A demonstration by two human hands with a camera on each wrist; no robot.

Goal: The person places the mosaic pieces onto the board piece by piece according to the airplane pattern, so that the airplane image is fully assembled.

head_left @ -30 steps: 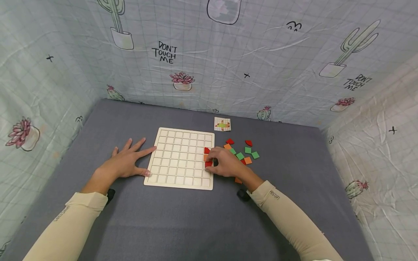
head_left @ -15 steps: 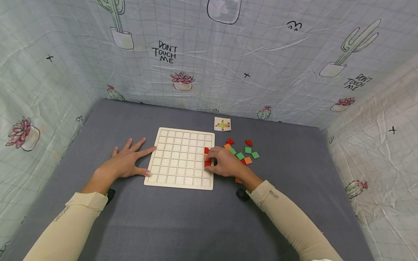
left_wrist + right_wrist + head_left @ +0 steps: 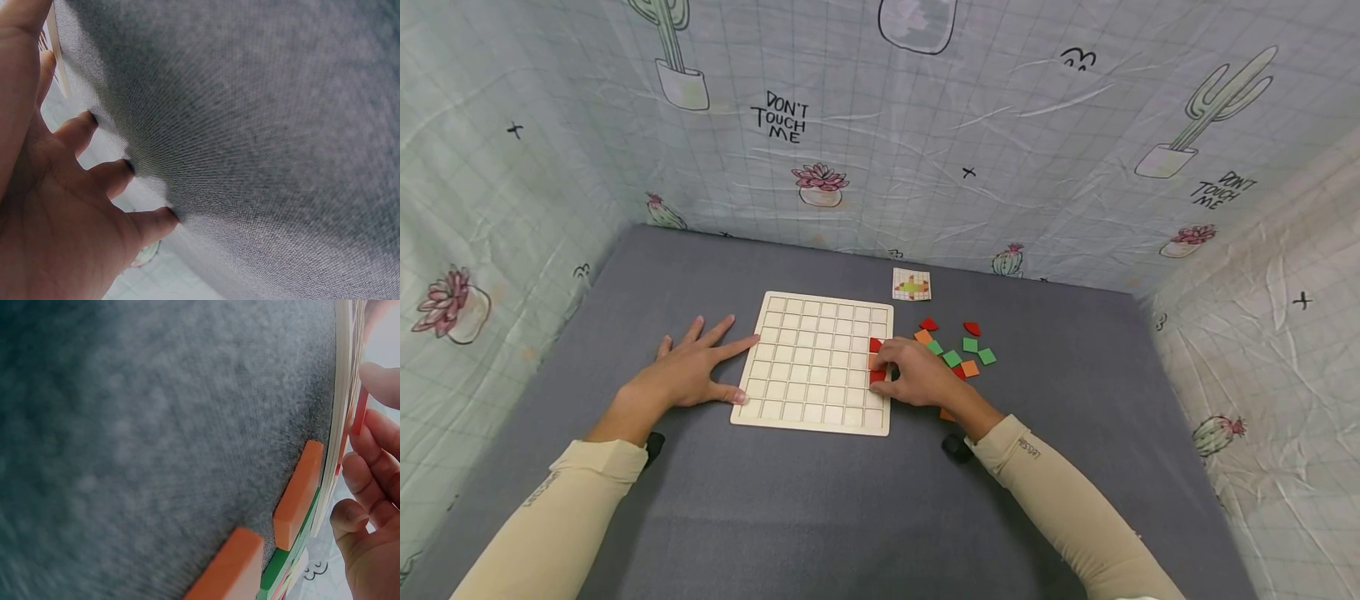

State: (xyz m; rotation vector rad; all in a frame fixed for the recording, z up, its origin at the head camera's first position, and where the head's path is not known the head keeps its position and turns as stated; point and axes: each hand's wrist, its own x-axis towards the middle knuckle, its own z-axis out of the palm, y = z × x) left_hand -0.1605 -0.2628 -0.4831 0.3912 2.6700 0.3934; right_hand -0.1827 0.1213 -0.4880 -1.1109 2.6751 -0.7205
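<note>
A pale wooden grid board [image 3: 808, 362] lies flat on the grey cloth. My left hand [image 3: 685, 372] is spread at its left side, index fingertip and thumb on the board's edge. In the left wrist view the other fingertips [image 3: 165, 219] rest on the cloth. My right hand [image 3: 917, 372] is over the board's right edge, pinching a red tile [image 3: 361, 411] between thumb and finger. Another red tile [image 3: 875, 345] and an orange tile [image 3: 872, 361] lie in the same right-hand column, the orange one partly hidden by the fingers.
Loose green tiles [image 3: 970, 344], orange tiles [image 3: 970, 368] and red tiles [image 3: 972, 328] are scattered right of the board, some under the right wrist. A small pattern card [image 3: 912, 285] lies behind the board. Printed fabric walls [image 3: 880, 167] surround the table.
The red tile in my right fingers has shifted very slightly left since the first frame. The left hand and the board have stayed put.
</note>
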